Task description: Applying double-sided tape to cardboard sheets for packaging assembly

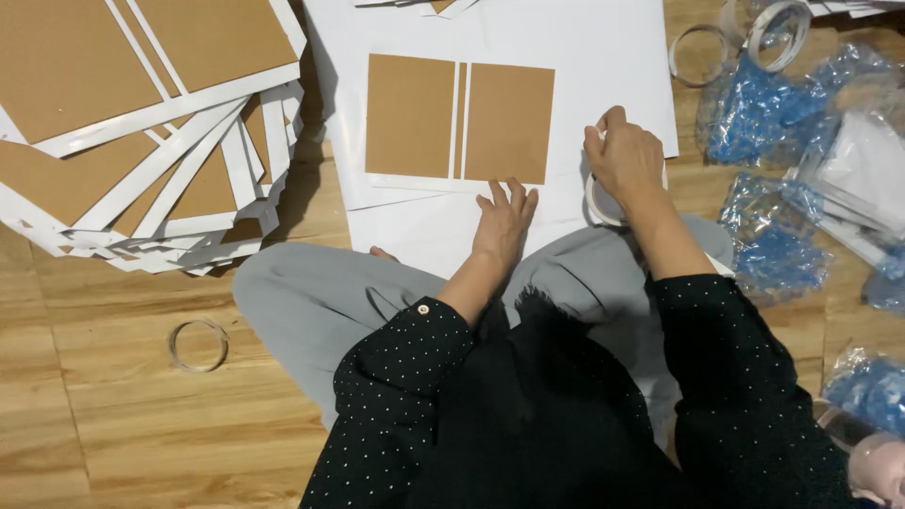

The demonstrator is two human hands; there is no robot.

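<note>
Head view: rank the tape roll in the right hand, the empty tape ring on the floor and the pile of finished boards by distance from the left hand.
From the left hand:
1. Tape roll, just to its right, in the right hand.
2. Empty tape ring, lower left on the wood floor.
3. Pile of finished boards, upper left; its near edge roughly ties with the ring.

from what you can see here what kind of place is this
Probably a home or small workshop floor used for hand assembly: the person sits on wood-look flooring, beside a stack of white sheets with brown cardboard panels, blue-filled clear plastic bags, the right hand holding a white tape roll.
</note>
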